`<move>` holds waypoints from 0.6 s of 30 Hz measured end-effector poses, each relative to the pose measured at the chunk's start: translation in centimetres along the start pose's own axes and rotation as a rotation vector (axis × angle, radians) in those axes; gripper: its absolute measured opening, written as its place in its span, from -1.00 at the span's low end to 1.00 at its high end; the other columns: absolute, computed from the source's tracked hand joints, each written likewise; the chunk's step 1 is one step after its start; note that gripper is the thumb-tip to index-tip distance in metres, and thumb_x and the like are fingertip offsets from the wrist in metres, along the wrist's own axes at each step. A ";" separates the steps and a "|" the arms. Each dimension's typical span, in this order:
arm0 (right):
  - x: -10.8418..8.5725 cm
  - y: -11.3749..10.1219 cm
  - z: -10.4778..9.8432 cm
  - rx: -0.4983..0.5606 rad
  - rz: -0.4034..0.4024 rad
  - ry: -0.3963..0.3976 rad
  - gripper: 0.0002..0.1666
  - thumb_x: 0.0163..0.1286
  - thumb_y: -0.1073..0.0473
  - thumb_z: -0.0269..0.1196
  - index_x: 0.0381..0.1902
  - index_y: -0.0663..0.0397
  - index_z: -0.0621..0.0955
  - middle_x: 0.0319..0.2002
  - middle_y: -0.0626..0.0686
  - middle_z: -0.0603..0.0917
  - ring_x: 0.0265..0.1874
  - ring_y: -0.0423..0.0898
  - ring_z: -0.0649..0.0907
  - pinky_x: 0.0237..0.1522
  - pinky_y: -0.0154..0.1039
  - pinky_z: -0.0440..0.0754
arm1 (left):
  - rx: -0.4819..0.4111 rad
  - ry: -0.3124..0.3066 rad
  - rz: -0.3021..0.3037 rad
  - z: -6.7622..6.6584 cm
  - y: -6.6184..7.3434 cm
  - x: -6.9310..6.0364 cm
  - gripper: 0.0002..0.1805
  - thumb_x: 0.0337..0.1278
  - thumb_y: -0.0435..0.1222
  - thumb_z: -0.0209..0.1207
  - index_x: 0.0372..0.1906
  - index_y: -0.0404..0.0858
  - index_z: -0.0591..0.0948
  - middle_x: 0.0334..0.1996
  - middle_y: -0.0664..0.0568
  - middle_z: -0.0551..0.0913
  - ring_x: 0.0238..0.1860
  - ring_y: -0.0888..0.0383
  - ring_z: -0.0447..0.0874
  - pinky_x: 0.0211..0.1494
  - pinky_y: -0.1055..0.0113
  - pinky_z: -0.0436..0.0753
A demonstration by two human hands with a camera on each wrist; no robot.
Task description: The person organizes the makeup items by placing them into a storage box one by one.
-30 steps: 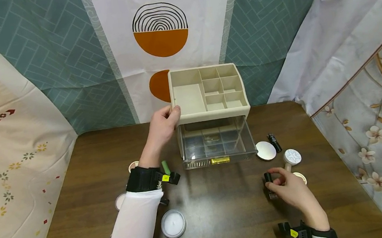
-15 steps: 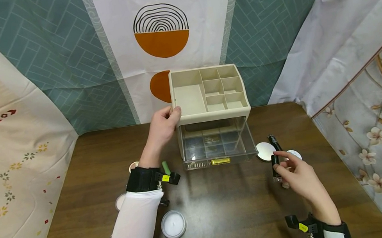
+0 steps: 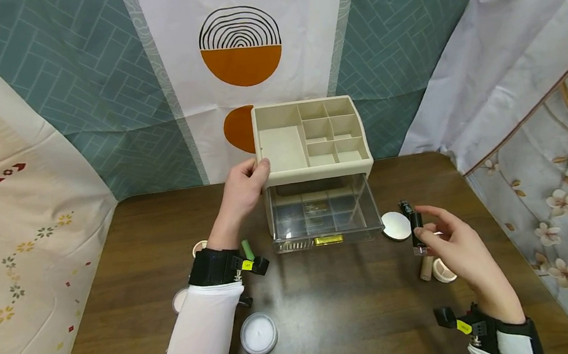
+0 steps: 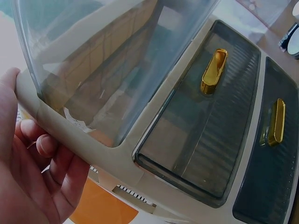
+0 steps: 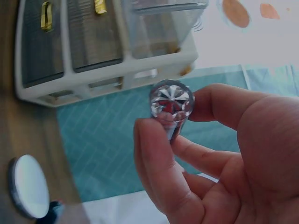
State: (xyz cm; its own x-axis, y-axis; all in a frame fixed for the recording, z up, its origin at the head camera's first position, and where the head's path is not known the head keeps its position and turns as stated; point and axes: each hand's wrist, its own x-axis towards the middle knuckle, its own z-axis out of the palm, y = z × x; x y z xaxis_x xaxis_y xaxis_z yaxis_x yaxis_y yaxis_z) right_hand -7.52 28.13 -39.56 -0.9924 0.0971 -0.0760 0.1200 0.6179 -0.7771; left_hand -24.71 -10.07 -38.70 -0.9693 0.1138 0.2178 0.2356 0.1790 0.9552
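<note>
A cream makeup organizer (image 3: 315, 172) stands at the table's back, its clear upper drawer (image 3: 296, 240) pulled out. My left hand (image 3: 244, 188) grips the organizer's left edge, thumb on top; in the left wrist view, two lower drawers with gold handles (image 4: 215, 72) are closed. Off to the right, my right hand (image 3: 457, 245) pinches a black lipstick tube (image 3: 416, 231) between thumb and fingers, above the table. The right wrist view shows its clear faceted end (image 5: 171, 100) facing the camera. Another black tube (image 3: 405, 207) lies just behind it.
Right of the drawer lies a round white-topped disc (image 3: 396, 226). A beige tube (image 3: 426, 269) and a small round container (image 3: 443, 271) lie near my right hand. A white round jar (image 3: 258, 334), a green stick (image 3: 247, 250) and a pale disc (image 3: 179, 300) are around my left arm.
My right hand has lifted the lipstick tube and carried it away from me and rightward, uncovering the beige tube and round container. My left hand stays on the organizer.
</note>
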 end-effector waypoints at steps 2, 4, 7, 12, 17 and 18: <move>0.1 -0.4 -0.4 0.008 -0.020 0.013 -0.37 0.65 0.14 0.20 0.58 0.10 0.38 0.00 0.21 0.72 -0.30 -0.21 0.72 -0.27 -0.28 0.72 | 0.005 0.004 0.004 0.0 0.0 0.0 -0.51 0.53 -0.02 0.17 -0.55 -0.20 0.47 -0.58 0.03 0.40 -0.41 0.05 0.40 -0.35 0.23 0.33; 0.2 -0.7 -0.6 0.013 -0.046 0.026 -0.38 0.65 0.14 0.22 0.57 0.09 0.39 0.00 0.22 0.71 -0.31 -0.23 0.71 -0.27 -0.28 0.72 | 0.006 0.009 0.007 0.0 0.0 0.0 -0.51 0.52 -0.02 0.17 -0.56 -0.20 0.46 -0.59 0.03 0.39 -0.42 0.05 0.39 -0.37 0.24 0.31; 0.1 -1.1 -0.8 0.011 -0.069 0.030 -0.39 0.64 0.14 0.23 0.56 0.08 0.41 0.00 0.22 0.71 -0.31 -0.23 0.71 -0.28 -0.29 0.72 | 0.013 0.010 0.006 0.0 0.0 -0.1 -0.50 0.52 -0.02 0.17 -0.56 -0.20 0.45 -0.59 0.03 0.38 -0.42 0.05 0.39 -0.37 0.24 0.31; -0.1 -1.9 -1.2 0.015 -0.094 0.030 -0.39 0.64 0.17 0.23 0.56 0.10 0.41 0.02 0.24 0.71 -0.29 -0.25 0.70 -0.28 -0.28 0.72 | 0.018 -0.005 -0.007 0.1 0.0 0.0 -0.53 0.53 -0.02 0.17 -0.51 -0.21 0.51 -0.55 0.02 0.42 -0.37 0.05 0.42 -0.32 0.22 0.35; -0.1 -3.3 -2.1 0.007 -0.155 0.055 -0.40 0.65 0.18 0.23 0.56 0.08 0.42 0.01 0.23 0.73 -0.28 -0.29 0.72 -0.28 -0.34 0.70 | 0.022 0.005 -0.005 0.1 0.0 0.0 -0.52 0.52 -0.02 0.17 -0.54 -0.21 0.48 -0.57 0.04 0.41 -0.39 0.05 0.41 -0.34 0.23 0.34; 0.0 -3.6 -2.3 0.008 -0.170 0.064 -0.40 0.64 0.19 0.23 0.55 0.08 0.43 0.00 0.23 0.73 -0.28 -0.29 0.73 -0.28 -0.36 0.69 | 0.021 0.007 -0.002 0.0 0.0 0.0 -0.51 0.52 -0.02 0.17 -0.55 -0.21 0.47 -0.58 0.04 0.40 -0.41 0.05 0.40 -0.35 0.23 0.33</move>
State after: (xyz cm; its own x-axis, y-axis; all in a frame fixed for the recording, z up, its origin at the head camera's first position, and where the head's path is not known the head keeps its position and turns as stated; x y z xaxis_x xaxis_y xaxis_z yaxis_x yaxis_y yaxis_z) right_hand -7.84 27.68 -35.31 -0.9945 0.0413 0.0963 -0.0496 0.6238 -0.7800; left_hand -24.73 -10.03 -38.75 -0.9703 0.1064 0.2174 0.2351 0.1995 0.9513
